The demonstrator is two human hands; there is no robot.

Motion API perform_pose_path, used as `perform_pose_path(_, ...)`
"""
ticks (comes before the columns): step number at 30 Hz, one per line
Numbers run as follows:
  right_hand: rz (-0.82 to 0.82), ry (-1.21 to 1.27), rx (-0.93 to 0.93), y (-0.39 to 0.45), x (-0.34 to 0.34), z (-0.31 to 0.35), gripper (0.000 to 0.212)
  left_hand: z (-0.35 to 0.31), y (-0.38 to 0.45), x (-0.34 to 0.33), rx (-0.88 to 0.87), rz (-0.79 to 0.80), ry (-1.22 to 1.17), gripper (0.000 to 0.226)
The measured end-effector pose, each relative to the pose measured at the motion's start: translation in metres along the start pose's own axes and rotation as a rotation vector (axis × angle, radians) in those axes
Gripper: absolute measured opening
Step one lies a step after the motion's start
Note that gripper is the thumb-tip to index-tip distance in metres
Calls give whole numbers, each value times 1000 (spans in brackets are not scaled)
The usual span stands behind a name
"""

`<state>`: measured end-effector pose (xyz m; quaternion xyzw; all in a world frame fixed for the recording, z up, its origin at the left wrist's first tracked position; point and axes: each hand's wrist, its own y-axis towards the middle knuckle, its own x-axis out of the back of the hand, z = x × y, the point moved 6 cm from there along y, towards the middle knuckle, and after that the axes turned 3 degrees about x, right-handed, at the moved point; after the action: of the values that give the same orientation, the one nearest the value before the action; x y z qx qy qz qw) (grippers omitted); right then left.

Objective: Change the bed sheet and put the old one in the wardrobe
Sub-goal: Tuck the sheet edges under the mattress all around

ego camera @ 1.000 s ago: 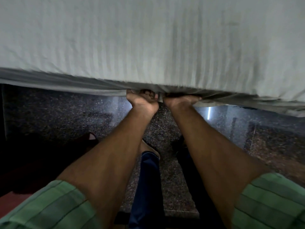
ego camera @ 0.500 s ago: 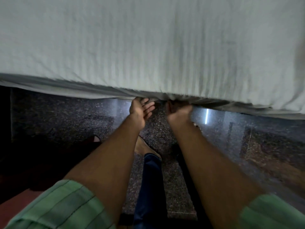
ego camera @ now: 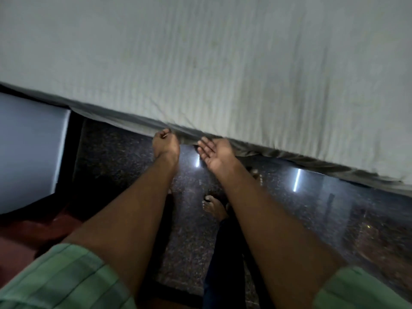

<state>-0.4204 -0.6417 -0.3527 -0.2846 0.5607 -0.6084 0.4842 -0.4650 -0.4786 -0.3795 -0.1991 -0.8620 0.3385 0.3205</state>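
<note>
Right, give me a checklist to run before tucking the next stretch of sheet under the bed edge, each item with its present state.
1. Left hand grips the sheet edge: ok, fingers curled at the hem.
2. Right hand has hold of the sheet: not ok, palm up, fingers straight, holding nothing.
3. Bed sheet lies flat on top: ok, only fine creases.
4. Hem along the edge tucked in: cannot tell, it hangs bunched in shadow.
5. Footing on the dark floor: ok, one bare foot shows, planted.

We lose the left hand's [ego camera: 165, 143] fingertips under the sheet's [ego camera: 223, 63] hem; the sheet runs off three edges.
</note>
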Motion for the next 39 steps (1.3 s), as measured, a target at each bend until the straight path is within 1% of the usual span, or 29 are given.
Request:
perform_pose_path(2,-21,77,-58,7,-11,-4,34,-14,2,4,60,91,27,28)
perform_pose_path(4,-42,86,-90,12,-14,-15,33,-14,10,7,128,143,51,29)
perform_pose_path(6,-47,70,-117,13,-25,-28,31,-20,21,18,167,109,13,23)
perform_pose_path(8,-36,88,-101,18,-40,-27,31,-32,31,15,197,86,-50,12)
perform_pose_path(11,-93,174,-49,33,-45,-22,34,-33,44,8,199,64,-71,17)
perform_pose_path(13,-132,186,-10,35,-40,-28,34,-23,45,12,224,70,-75,15)
perform_pose_path(15,-218,193,34,43,-36,-43,25,-14,56,19,219,67,-71,11)
perform_pose_path(17,-301,141,68,45,-32,-54,8,-7,61,23,239,123,-9,19)
perform_pose_path(18,-328,121,77,44,-31,-55,5,-1,64,22,245,163,12,19)
perform_pose_path(19,-367,94,87,45,-29,-54,6,3,65,22,232,180,19,18)
perform_pose_path(20,-418,90,98,47,-27,-52,9,6,67,24,201,191,62,25)
perform_pose_path(21,-460,100,116,51,-26,-49,11,8,72,27,138,174,125,31)
perform_pose_path(22,-489,112,132,56,-30,-46,13,7,79,30,54,142,163,32)
perform_pose_path(23,-511,106,148,61,-33,-44,14,7,84,33,-2,131,184,28)
perform_pose_path(25,-548,74,170,74,-37,-46,16,12,94,36,-60,156,230,20)
perform_pose_path(26,-547,61,167,80,-37,-50,16,12,98,38,-59,142,276,24)
perform_pose_path(27,-518,54,152,86,-35,-57,15,13,103,38,-53,127,331,37)
perform_pose_path(28,-476,76,145,93,-32,-64,13,13,110,38,-62,109,395,49)
perform_pose_path(29,-421,81,151,97,-29,-69,13,7,113,35,-83,91,455,55)
perform_pose_path(30,-380,71,156,101,-28,-73,15,-2,117,31,-115,95,497,56)
perform_pose_path(32,-374,7,170,106,-19,-85,17,-16,126,23,-141,154,483,59)
perform_pose_path(34,-369,-68,176,108,-16,-92,16,-18,132,28,-114,168,476,62)
perform_pose_path(35,-355,-86,173,107,-18,-94,19,-12,138,34,-102,147,456,59)
perform_pose_path(36,-333,-93,189,111,-22,-92,20,-8,142,39,-83,136,409,53)
perform_pose_path(38,-317,-107,233,119,-37,-87,19,5,155,38,-22,173,291,48)
perform_pose_path(39,-350,-109,274,130,-40,-83,26,8,161,33,1,206,252,46)
